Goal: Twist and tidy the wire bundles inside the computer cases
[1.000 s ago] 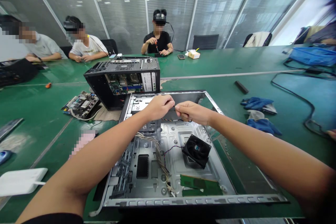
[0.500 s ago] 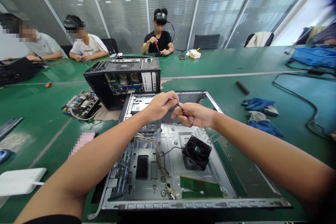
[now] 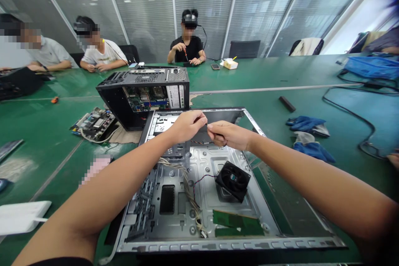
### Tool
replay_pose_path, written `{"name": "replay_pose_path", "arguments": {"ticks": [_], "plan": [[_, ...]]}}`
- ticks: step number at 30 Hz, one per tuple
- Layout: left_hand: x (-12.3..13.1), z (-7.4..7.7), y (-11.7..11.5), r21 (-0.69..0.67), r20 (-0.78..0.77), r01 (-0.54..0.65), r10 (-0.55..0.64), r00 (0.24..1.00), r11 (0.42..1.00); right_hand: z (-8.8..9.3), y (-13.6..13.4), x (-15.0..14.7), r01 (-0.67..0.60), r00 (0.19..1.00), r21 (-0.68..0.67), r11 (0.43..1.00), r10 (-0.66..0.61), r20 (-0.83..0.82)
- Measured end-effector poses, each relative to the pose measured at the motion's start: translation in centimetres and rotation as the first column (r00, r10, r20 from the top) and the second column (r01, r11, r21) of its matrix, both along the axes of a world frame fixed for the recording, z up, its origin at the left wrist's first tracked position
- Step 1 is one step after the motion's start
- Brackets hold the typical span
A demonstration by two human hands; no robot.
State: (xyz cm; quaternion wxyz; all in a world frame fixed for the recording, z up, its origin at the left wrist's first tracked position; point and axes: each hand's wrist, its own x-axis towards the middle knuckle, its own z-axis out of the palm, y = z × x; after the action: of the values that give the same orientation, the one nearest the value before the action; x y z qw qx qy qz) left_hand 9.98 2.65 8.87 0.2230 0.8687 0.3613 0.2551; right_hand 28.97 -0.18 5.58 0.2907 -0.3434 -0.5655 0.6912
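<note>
Above the far part of an opened computer case (image 3: 199, 162), my left hand (image 3: 190, 124) pinches a thin dark cable, most of it hidden by the fingers. My right hand (image 3: 229, 134) is closed on the same cable, its fingertips almost touching the left ones. Inside the case, a black cooling fan (image 3: 233, 181) lies tilted, with a thin twisted lead running left from it. Green memory modules (image 3: 238, 222) rest at the near edge of the case floor. A bundle of beige wires (image 3: 188, 187) crosses the left half and ends in connectors.
A second black computer case (image 3: 143, 87) stands behind, its circuit board showing. Left of it lies a loose circuit board (image 3: 95, 124). Blue gloves (image 3: 311, 149) and a dark bar (image 3: 287, 104) are on the right. A white adapter (image 3: 23, 216) sits at near left. Several people sit across the table.
My hands have come closer together and the right fingers have curled in. Less of the cable shows between them. The view has shifted slightly.
</note>
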Motion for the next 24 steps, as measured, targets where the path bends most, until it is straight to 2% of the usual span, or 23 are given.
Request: {"name": "replay_pose_path", "arguments": {"ticks": [4, 7, 12, 18, 24], "plan": [[0.2, -0.4, 0.5, -0.012, -0.109, -0.048, 0.046, 0.993, 0.999, -0.2, 0.2, -0.4, 0.027, 0.976, 0.191, 0.981, -0.067, 0.207], [0.2, -0.6, 0.5, 0.003, -0.128, -0.054, 0.054, 0.99, 0.999, -0.2, 0.4, -0.6, 0.04, 0.959, 0.265, 0.964, -0.112, 0.26], [0.1, -0.5, 0.2, 0.042, -0.048, -0.015, 0.017, 0.999, 0.999, 0.0, 0.3, -0.4, 0.052, 0.99, 0.116, 0.992, -0.066, 0.128], [-0.2, -0.6, 0.3, 0.102, 0.112, 0.08, -0.091, 0.99, 0.992, 0.5, 0.1, 0.0, 0.006, 1.0, -0.057, 0.998, -0.005, 0.011], [-0.3, -0.2, 0.2, 0.253, 0.111, 0.141, -0.173, 0.979, 0.957, 0.9, 0.3, 0.8, -0.024, 0.993, -0.211, 0.977, 0.0, -0.115]]}}
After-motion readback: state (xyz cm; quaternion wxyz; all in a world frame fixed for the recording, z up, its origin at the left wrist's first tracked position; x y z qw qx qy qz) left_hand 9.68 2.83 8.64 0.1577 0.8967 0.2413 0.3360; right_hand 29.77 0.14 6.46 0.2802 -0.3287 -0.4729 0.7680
